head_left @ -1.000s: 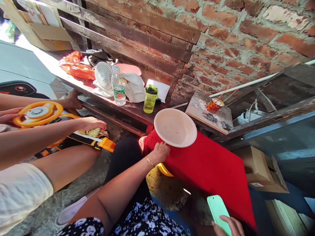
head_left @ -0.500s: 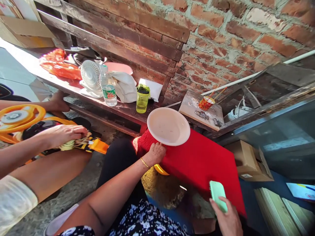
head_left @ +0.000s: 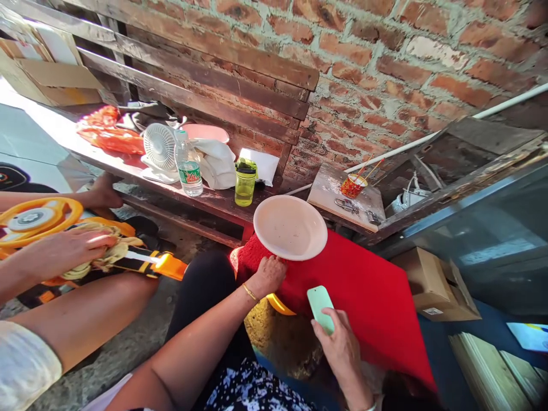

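A pale green brush (head_left: 321,309) is in my right hand (head_left: 341,344), with its smooth back facing up. My thumb and fingers pinch its lower end, and it hangs above the red surface's near edge. My left hand (head_left: 269,276) lies with curled fingers on a fuzzy red cloth (head_left: 249,258), close below a white basin (head_left: 262,233). The cloth's edge is under those fingers. Only small dark specks show inside the basin, which stands on the smooth red surface (head_left: 368,279). Part of a yellow rounded thing (head_left: 280,305) shows below my left wrist.
On the wooden bench (head_left: 166,190) stand a water bottle (head_left: 188,171), a green drinking bottle (head_left: 245,185) and a small fan (head_left: 159,146). A cup with sticks (head_left: 353,185) is on a board. At left, another person's hand (head_left: 64,251) touches straps. A cardboard box (head_left: 436,285) sits right.
My right hand has brought the brush left and slightly up, nearer my left hand. My left hand stays by the basin. The other person's hand has shifted left along the straps.
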Tool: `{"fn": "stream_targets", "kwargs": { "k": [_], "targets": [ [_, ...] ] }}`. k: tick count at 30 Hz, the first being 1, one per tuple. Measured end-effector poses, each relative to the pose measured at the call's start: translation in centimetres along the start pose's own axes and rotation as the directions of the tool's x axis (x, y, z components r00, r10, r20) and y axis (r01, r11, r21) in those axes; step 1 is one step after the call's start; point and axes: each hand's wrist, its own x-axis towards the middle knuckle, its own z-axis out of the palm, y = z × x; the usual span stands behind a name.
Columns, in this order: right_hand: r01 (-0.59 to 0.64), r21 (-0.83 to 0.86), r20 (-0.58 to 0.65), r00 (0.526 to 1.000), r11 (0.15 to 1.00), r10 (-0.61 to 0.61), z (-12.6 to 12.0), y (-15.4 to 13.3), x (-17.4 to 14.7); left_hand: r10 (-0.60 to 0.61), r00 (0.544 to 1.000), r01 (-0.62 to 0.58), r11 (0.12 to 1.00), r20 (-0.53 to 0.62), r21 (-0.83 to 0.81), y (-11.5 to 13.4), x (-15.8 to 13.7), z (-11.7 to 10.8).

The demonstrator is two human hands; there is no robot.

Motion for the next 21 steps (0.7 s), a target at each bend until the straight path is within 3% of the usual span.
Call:
{"fn": "stream_targets", "kwargs": {
  "k": [2, 4, 6, 9, 12, 15, 18, 21],
  "targets": [
    [0.055, -0.016, 0.012, 0.998, 0.998, -0.055, 1.0, -0.7, 0.6, 0.005, 1.000, -0.005, 1.000, -0.003, -0.009, -0.1, 0.1, 0.1],
    [0.002, -0.036, 0.018, 1.000, 0.999, -0.002, 0.5, 0.4, 0.7, 0.011, 1.000, -0.011, 1.000, 0.001, -0.015, 0.0, 0.0, -0.1],
    [-0.156, -0.071, 0.008, 0.988, 0.985, 0.157, -1.2, 3.0, 0.5, 0.013, 1.000, -0.013, 1.000, 0.003, -0.019, 0.0, -0.3, -0.4],
    [-0.409, -0.141, -0.046, 0.912, 0.901, 0.407, -5.0, 7.4, -0.3, 0.022, 1.000, -0.022, 0.999, -0.012, -0.028, 0.1, -0.6, -0.6],
    [-0.506, -0.167, -0.108, 0.862, 0.846, 0.495, -7.6, 9.3, -0.4, 0.031, 1.000, -0.031, 0.999, 0.002, -0.020, 0.1, -0.6, -0.7],
    [-0.410, -0.116, -0.090, 0.911, 0.905, 0.402, -6.6, 7.1, 0.7, 0.041, 0.999, -0.040, 0.999, 0.032, -0.015, 0.1, -0.3, -0.8],
    [-0.150, -0.041, -0.020, 0.989, 0.988, 0.150, -3.0, 2.2, 2.7, 0.088, 0.996, -0.088, 0.996, 0.014, -0.011, 0.1, -0.1, -0.8],
    [0.088, -0.008, 0.021, 0.996, 0.996, -0.088, 0.5, -1.5, 4.5, 0.127, 0.992, -0.128, 0.992, 0.019, 0.017, -0.1, 0.1, -0.4]
  ]
}}
